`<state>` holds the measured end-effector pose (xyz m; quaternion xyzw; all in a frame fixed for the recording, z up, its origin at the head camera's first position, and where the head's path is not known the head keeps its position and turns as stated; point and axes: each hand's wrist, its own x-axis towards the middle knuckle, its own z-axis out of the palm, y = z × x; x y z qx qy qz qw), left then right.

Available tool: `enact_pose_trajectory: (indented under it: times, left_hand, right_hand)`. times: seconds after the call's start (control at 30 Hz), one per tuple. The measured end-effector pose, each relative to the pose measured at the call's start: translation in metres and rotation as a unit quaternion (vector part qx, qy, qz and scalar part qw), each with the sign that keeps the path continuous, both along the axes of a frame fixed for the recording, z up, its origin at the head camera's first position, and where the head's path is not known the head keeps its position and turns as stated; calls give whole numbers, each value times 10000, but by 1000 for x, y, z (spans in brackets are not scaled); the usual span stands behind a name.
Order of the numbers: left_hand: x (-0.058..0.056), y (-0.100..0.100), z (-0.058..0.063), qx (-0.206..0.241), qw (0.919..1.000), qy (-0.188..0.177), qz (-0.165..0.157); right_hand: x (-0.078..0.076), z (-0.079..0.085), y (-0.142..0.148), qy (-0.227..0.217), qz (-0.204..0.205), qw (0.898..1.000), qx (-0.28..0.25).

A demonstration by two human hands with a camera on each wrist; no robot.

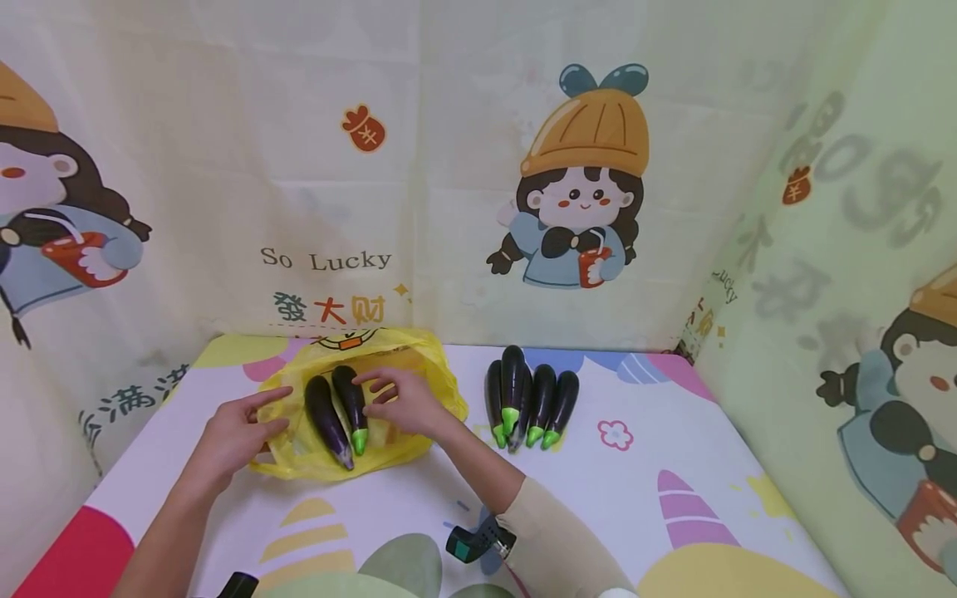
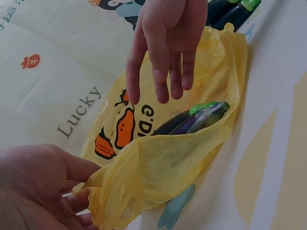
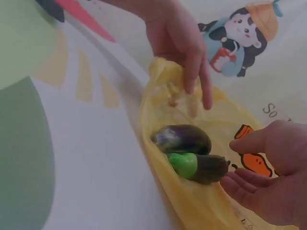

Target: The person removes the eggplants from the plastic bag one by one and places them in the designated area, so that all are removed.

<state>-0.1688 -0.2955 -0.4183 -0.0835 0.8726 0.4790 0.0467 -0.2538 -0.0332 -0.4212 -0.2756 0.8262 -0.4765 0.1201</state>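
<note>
A yellow plastic bag (image 1: 444,378) lies on the table with its mouth spread toward me. Inside are two dark purple eggplants side by side; the left eggplant (image 1: 324,415) has a dull, pale tip, and the right eggplant (image 1: 348,397) shows a bright green cap. My left hand (image 1: 230,438) pinches the bag's left edge between thumb and fingers, some of them behind the film. Over the bag's opening, my right hand (image 1: 407,402) has its fingers loosely spread and nothing held. Its fingertips are right beside the green-capped eggplant (image 3: 199,167) in the right wrist view.
Several more eggplants (image 1: 512,390) lie in a cluster on the table to the right of the bag. A printed cloth (image 1: 449,208) with cartoon figures hangs behind the table, and another printed cloth (image 1: 815,316) hangs at the right side.
</note>
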Motion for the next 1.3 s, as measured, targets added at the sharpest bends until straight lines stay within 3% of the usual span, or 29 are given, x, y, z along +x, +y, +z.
enact_pose_trajectory:
  times: [0.33, 1.3]
  left_hand:
    - [1, -1, 0, 25, 10000, 9, 18]
    - [3, 1, 0, 35, 10000, 56, 44]
  right_hand:
    - [-3, -6, -17, -150, -226, 9988, 411]
    - [-8, -17, -36, -215, -370, 9964, 738]
